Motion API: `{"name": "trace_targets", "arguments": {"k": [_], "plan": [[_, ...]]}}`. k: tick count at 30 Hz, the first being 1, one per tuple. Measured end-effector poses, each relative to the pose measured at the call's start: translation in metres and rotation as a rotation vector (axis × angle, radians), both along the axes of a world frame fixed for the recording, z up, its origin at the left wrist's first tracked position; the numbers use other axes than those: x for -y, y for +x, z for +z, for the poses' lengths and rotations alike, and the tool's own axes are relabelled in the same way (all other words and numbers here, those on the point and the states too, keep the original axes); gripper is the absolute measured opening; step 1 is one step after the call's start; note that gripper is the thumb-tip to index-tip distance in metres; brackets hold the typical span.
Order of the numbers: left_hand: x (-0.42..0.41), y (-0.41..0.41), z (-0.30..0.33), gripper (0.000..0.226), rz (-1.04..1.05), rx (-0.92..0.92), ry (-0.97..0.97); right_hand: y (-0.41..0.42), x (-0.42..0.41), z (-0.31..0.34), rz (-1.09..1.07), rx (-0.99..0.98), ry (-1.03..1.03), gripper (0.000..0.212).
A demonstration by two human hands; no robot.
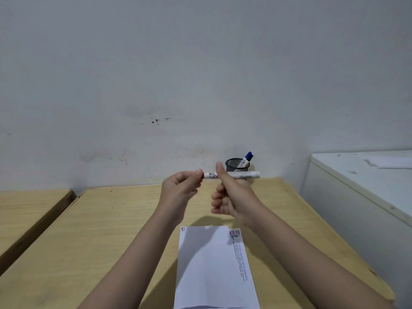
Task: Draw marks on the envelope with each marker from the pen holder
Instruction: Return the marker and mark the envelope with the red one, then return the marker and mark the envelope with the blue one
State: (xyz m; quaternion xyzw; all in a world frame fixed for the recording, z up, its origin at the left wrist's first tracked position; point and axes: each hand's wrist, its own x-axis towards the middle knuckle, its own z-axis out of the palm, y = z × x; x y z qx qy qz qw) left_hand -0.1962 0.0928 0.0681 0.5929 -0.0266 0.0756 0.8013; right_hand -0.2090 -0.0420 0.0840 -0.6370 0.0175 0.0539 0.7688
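My right hand grips the marker barrel horizontally above the table; my left hand pinches its red cap end. The envelope lies below, the pen holder behind.

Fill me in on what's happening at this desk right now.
A person holds a white marker level above the wooden table. The right hand grips its barrel, while the left hand pinches the red cap end. An envelope lies below, with a few marks at its far corners. A blue-capped marker stands in the mesh pen holder.
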Motion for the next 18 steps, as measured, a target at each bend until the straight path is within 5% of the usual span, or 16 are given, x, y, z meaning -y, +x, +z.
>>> {"name": "trace_targets", "arguments": {"k": [3,7,14,18], "plan": [[0.002,0.02,0.006,0.014,0.162,0.096,0.185,0.014,0.02,0.004,-0.069,0.26,-0.33,0.04],[0.025,0.049,0.019,0.017,0.128,0.135,0.299,0.048,0.047,0.006,-0.223,0.641,-0.673,0.025],[0.069,0.105,0.036,0.03,0.051,0.192,0.343,0.108,0.081,0.004,-0.102,0.836,-0.842,0.04],[0.083,0.147,0.021,0.034,0.114,0.183,0.404,0.146,0.104,0.014,-0.44,0.85,-0.693,0.048]]}}
